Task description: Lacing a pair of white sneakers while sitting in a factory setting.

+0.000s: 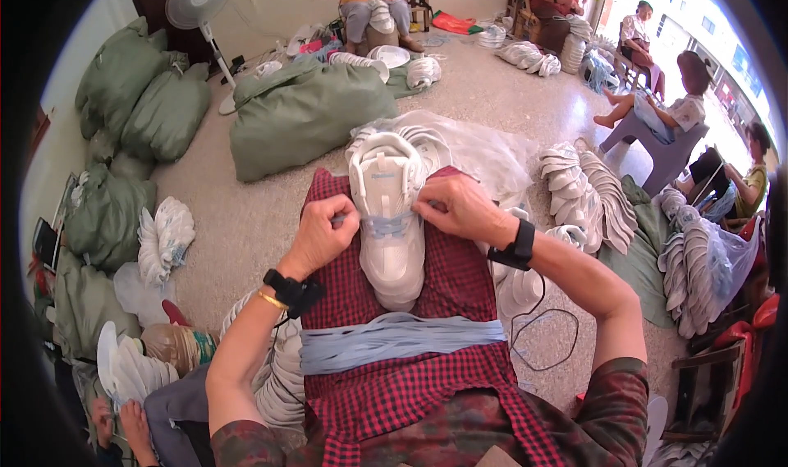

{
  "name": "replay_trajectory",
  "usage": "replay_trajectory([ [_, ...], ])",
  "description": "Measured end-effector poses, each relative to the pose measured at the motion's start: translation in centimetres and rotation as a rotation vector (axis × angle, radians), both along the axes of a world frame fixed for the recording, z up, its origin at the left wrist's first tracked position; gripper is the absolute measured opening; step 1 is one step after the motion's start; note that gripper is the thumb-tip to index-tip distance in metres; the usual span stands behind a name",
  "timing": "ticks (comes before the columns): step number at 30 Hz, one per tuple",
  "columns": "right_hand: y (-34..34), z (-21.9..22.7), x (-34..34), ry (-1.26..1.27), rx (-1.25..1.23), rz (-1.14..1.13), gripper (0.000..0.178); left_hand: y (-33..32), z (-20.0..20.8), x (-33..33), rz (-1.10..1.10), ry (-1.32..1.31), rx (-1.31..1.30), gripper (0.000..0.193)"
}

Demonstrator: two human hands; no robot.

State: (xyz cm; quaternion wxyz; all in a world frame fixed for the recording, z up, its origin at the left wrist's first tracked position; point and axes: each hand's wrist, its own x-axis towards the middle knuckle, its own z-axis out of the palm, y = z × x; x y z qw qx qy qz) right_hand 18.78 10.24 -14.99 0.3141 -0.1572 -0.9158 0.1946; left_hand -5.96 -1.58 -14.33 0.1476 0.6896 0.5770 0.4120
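Observation:
A white shoe upper rests toe toward me on my lap, over a red and black checked apron. A light blue shoelace crosses its front through the lower eyelets. At the shoe's left side my left hand is closed in a pinch, a bit of blue lace showing at its fingers. Against the right eyelet edge, my right hand pinches the lace, its fingertips partly hidden. A bundle of pale blue laces lies across my lap, nearer to me than the shoe.
Beyond my knees lie a clear plastic sheet and a large green sack. Stacked white uppers stand at right. More green sacks and a fan are at left. Several people sit around; another person's hands show at lower left.

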Motion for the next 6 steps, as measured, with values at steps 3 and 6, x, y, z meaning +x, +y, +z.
replay_trajectory([
  [3, 0.2, -0.2, 2.5, -0.093, 0.000, -0.123, 0.020, 1.8, -0.8, 1.3, -0.076, 0.063, 0.052, 0.012],
  [6, 1.6, -0.3, 6.7, -0.151, 0.056, -0.298, 0.014, 6.8, -2.1, 5.8, -0.267, -0.054, 0.301, 0.010],
])
